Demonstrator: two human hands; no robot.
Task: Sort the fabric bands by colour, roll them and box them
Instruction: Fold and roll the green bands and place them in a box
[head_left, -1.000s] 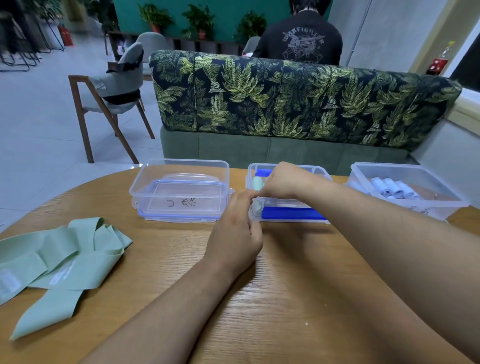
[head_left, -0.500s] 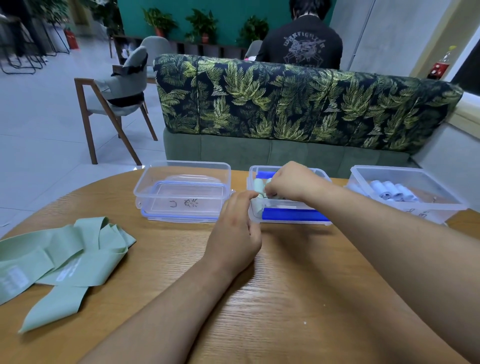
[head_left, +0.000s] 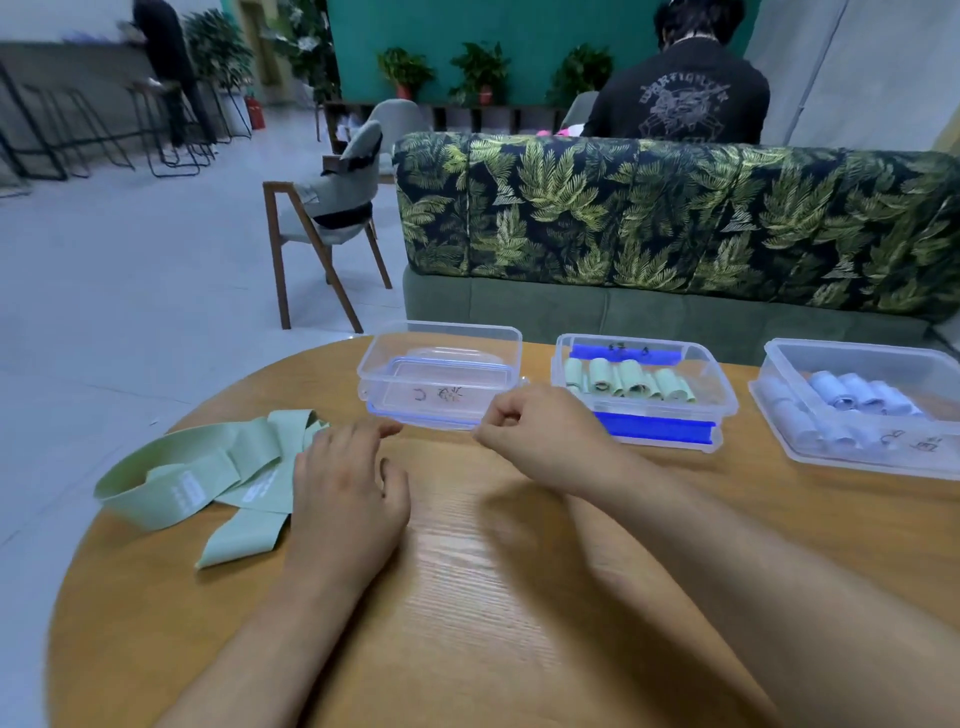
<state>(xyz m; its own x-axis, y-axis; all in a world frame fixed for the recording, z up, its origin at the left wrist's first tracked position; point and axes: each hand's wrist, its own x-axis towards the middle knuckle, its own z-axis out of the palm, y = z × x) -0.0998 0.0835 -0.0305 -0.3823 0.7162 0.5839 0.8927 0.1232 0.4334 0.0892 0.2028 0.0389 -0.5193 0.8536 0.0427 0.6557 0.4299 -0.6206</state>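
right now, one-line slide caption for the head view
Left hand at the loose green bands, right hand curled and empty before the box of green rolls.

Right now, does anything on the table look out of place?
Nothing spilled or damaged. Only the green bands by the left hand lie unrolled in a tangled heap; the green rolls and blue rolls sit boxed apart.

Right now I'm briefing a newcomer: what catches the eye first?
Loose pale green fabric bands lie heaped on the round wooden table's left, the left hand at their edge. Behind, the middle clear plastic box holds pale green rolls, the right clear plastic box pale blue rolls.
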